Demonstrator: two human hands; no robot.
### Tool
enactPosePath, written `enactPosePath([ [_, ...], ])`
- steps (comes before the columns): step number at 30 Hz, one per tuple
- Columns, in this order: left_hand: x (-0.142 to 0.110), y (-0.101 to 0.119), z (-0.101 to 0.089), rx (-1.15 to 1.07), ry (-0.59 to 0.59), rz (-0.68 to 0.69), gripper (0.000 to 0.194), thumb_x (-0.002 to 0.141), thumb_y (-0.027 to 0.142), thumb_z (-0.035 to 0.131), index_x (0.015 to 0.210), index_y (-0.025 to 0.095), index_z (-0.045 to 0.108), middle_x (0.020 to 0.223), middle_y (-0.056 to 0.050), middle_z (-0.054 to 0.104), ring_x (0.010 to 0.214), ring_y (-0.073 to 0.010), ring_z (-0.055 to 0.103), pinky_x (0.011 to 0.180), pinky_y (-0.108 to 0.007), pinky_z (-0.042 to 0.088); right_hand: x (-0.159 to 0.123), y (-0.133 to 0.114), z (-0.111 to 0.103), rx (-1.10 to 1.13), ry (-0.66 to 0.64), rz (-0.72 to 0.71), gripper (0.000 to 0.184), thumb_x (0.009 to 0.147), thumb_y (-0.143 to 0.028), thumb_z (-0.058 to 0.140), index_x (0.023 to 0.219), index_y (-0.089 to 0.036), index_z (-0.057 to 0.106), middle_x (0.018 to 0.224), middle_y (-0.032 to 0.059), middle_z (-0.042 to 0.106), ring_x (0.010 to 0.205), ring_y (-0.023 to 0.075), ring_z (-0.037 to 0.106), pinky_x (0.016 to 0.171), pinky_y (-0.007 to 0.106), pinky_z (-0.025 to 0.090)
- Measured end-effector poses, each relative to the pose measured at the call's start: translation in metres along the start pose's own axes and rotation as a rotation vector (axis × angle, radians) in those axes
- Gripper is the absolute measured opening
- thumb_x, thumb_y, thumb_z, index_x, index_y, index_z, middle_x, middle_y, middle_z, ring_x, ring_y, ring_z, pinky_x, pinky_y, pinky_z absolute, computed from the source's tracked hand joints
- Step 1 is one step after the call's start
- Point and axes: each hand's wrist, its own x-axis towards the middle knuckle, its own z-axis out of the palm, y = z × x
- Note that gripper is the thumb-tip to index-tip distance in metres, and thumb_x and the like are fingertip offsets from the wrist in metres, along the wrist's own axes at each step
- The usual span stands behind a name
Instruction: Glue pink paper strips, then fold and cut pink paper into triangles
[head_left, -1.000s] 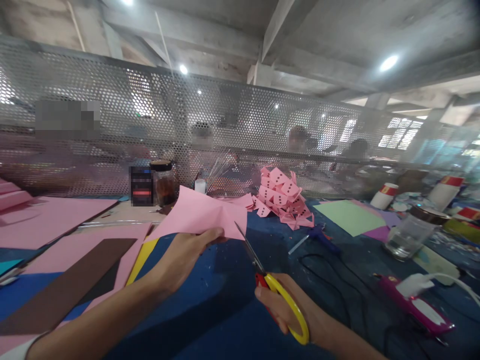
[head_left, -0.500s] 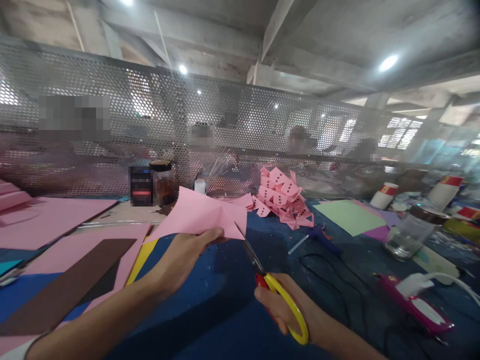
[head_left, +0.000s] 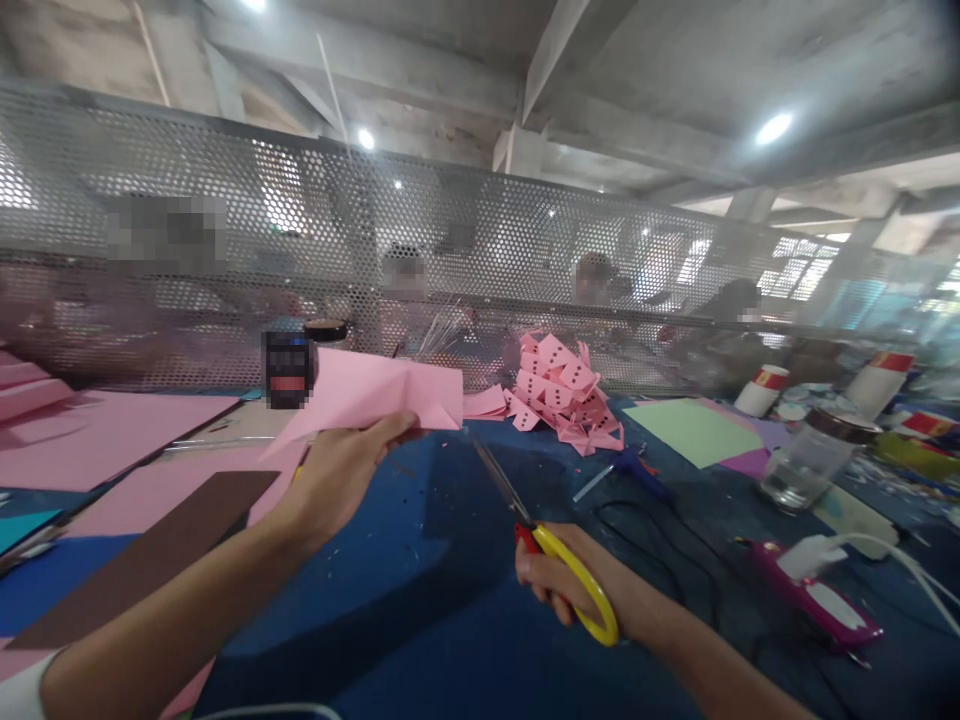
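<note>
Behind the pink sheet (head_left: 367,390), a lidded jar (head_left: 327,330) stands mostly hidden.

Left forearm (head_left: 187,600) enters lower left, slanting up and rightward; bare, with white sleeve (head_left: 28,690) showing at frame edge. Left hand (head_left: 337,475) raised ahead, pinching; thumb (head_left: 396,428) on top, stretched toward the right, the other fingers largely hidden. Right forearm (head_left: 705,650) comes from lower right, bare as far as seen, angled up and leftward. Right hand (head_left: 570,575) lower in view than the left, fingers (head_left: 551,577) curled in a closed grip. Hands well apart, arms uncrossed.
</note>
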Motion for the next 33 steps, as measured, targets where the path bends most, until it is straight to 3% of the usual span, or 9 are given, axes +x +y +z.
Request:
enactPosePath([
  [3,-0.004,0.018,0.001,-0.193,-0.003,0.031,0.016,0.07,0.026,0.083,0.079,0.015,0.076,0.084,-0.007,0.076,0.083,-0.0241,0.072,0.077,-0.033,0.059,0.0,-0.001,-0.016,-0.214,0.079,-0.028,0.032,0.095,-0.051,0.054,0.085,-0.02,0.055,0.065,-0.0053,0.05,0.051,0.009,0.048,0.048,0.02,0.033],
  [6,-0.01,0.028,0.004,-0.235,-0.029,0.061,0.014,0.069,0.02,0.083,0.079,0.012,0.077,0.087,-0.01,0.076,0.085,-0.0245,0.072,0.08,-0.033,0.06,0.008,-0.001,-0.033,-0.633,0.287,-0.016,0.039,0.092,-0.057,0.059,0.082,-0.02,0.058,0.071,-0.0005,0.06,0.061,0.0137,0.056,0.054,0.024,0.031],
  [8,-0.014,0.031,0.005,-0.237,-0.043,0.059,0.015,0.069,0.02,0.083,0.079,0.011,0.077,0.085,-0.01,0.075,0.085,-0.0244,0.071,0.078,-0.033,0.06,0.02,0.001,-0.043,-0.88,0.339,0.085,0.041,0.089,-0.06,0.062,0.086,-0.02,0.061,0.077,0.0033,0.068,0.067,0.0177,0.061,0.057,0.026,0.032],
  [13,-0.021,0.032,0.005,-0.239,-0.065,0.03,0.017,0.071,0.025,0.085,0.079,0.012,0.077,0.085,-0.009,0.074,0.084,-0.0242,0.07,0.074,-0.033,0.06,0.066,0.012,-0.062,-0.969,0.323,0.066,0.034,0.093,-0.051,0.059,0.09,-0.018,0.069,0.089,0.0085,0.072,0.079,0.0209,0.067,0.061,0.026,0.035],
  [20,-0.024,0.038,0.006,-0.236,-0.055,0.091,0.016,0.07,0.023,0.086,0.074,0.01,0.076,0.078,-0.007,0.074,0.08,-0.02,0.07,0.079,-0.032,0.06,0.121,0.027,-0.072,-1.02,0.395,-0.042,0.026,0.085,-0.043,0.073,0.092,-0.018,0.072,0.098,0.0102,0.072,0.091,0.0238,0.069,0.074,0.027,0.046],
  [23,-0.024,0.038,0.007,-0.247,-0.052,0.065,0.016,0.068,0.022,0.086,0.074,0.011,0.076,0.078,-0.006,0.074,0.079,-0.0194,0.071,0.079,-0.032,0.06,0.122,0.019,-0.066,-1.011,0.509,-0.162,0.026,0.087,-0.035,0.072,0.106,-0.017,0.07,0.111,0.0127,0.07,0.108,0.0269,0.065,0.089,0.032,0.048],
  [27,-0.023,0.031,0.007,-0.243,-0.085,0.02,0.013,0.07,0.018,0.085,0.075,0.01,0.077,0.081,-0.008,0.076,0.079,-0.0196,0.072,0.081,-0.033,0.06,0.104,-0.004,-0.045,-0.977,0.711,-0.378,0.055,0.095,-0.034,0.062,0.143,-0.015,0.045,0.138,0.0184,0.056,0.132,0.0297,0.05,0.109,0.046,0.04],
  [30,-0.023,0.025,0.006,-0.277,-0.153,-0.074,0.008,0.074,0.015,0.082,0.079,0.01,0.078,0.086,-0.009,0.077,0.084,-0.0194,0.072,0.086,-0.033,0.061,0.086,-0.022,-0.026,-0.908,0.788,-0.791,0.071,0.094,-0.042,0.065,0.151,-0.016,0.032,0.147,0.02,0.049,0.14,0.0316,0.043,0.114,0.051,0.036],
  [33,-0.027,0.024,0.005,-0.301,-0.189,-0.19,0.003,0.077,0.012,0.079,0.076,0.009,0.077,0.084,-0.01,0.076,0.083,-0.0195,0.073,0.086,-0.03,0.061,0.076,-0.033,-0.012,-0.872,0.813,-0.98,0.061,0.098,-0.036,0.062,0.15,-0.023,0.035,0.141,0.0152,0.057,0.135,0.029,0.049,0.114,0.05,0.037],
])
